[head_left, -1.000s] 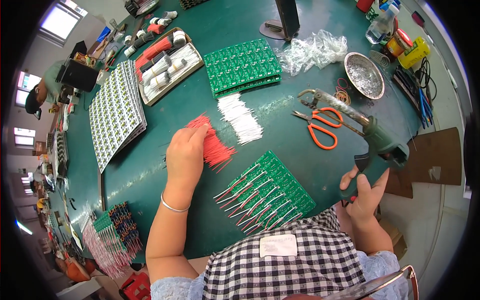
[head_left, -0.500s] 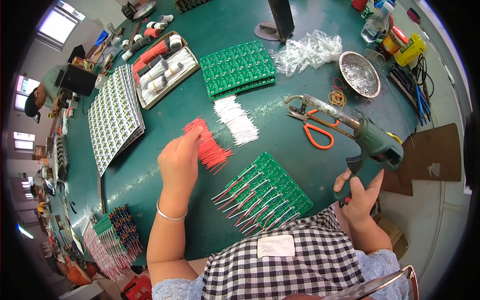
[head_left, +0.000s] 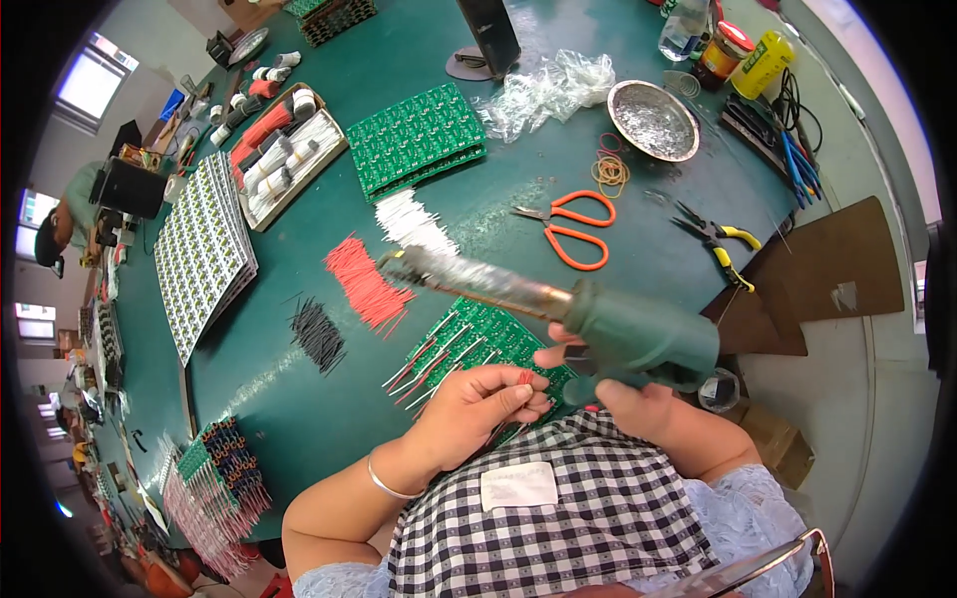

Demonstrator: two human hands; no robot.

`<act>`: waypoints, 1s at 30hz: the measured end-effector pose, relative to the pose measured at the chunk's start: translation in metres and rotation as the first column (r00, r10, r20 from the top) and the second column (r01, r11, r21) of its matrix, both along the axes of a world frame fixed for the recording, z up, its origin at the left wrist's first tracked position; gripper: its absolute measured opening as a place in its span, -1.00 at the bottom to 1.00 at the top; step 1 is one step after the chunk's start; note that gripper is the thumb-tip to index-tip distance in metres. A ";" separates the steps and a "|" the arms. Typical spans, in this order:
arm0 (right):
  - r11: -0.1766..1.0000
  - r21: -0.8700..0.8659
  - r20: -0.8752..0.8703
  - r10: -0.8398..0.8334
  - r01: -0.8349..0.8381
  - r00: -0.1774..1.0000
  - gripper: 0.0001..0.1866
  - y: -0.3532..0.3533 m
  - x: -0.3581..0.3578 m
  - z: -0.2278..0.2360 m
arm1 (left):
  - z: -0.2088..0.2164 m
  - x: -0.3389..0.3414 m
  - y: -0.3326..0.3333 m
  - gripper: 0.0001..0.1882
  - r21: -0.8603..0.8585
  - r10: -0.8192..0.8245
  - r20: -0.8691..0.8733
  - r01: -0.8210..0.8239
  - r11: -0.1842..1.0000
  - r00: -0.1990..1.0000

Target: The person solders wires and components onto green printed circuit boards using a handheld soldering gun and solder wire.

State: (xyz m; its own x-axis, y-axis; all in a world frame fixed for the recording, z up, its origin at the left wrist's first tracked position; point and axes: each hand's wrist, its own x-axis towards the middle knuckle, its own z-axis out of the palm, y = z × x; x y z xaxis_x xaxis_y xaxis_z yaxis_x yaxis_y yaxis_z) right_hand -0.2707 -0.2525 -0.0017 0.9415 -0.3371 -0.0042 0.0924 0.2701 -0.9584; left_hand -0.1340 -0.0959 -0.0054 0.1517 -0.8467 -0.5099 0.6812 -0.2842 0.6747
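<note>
My left hand (head_left: 483,411) is closed in a pinch on short red wires (head_left: 525,378), over the near part of a green circuit board (head_left: 506,337). Rows of red, white and dark wires stick out from the board's left side. In my right hand (head_left: 638,407) is a green trigger-grip soldering gun (head_left: 638,334), slightly blurred. Its metal barrel points left above the board, with the tip near the red wire pile (head_left: 365,284). White wires (head_left: 414,224) lie behind that pile, and black wires (head_left: 319,334) lie to its front left. My hands partly cover the board.
Orange-handled scissors (head_left: 578,229) and yellow-handled pliers (head_left: 720,242) lie to the right. A metal bowl (head_left: 611,100) stands behind them. Stacked green boards (head_left: 417,140), a box of wire bundles (head_left: 329,149) and white panels (head_left: 204,254) occupy the back left.
My left hand has come from the red pile to the board, now pinching red wires. My right hand has brought the soldering gun leftward over the board. The whole view has shifted.
</note>
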 end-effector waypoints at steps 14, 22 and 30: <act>0.988 -0.140 -0.009 0.065 -0.066 0.998 -0.47 0.009 -0.005 -0.009 | 0.006 0.001 -0.004 -0.82 0.000 -0.028 0.044 0.028 1.000 0.999; 1.000 0.003 -0.133 0.016 -0.015 0.991 -0.45 0.009 -0.003 -0.011 | -0.003 0.004 -0.007 -0.90 0.038 -0.045 0.014 0.044 0.998 0.999; 0.977 0.180 -0.007 -0.115 0.114 0.993 -0.52 0.003 0.008 -0.005 | -0.004 0.011 -0.010 -0.87 0.037 -0.016 -0.020 0.017 0.999 1.000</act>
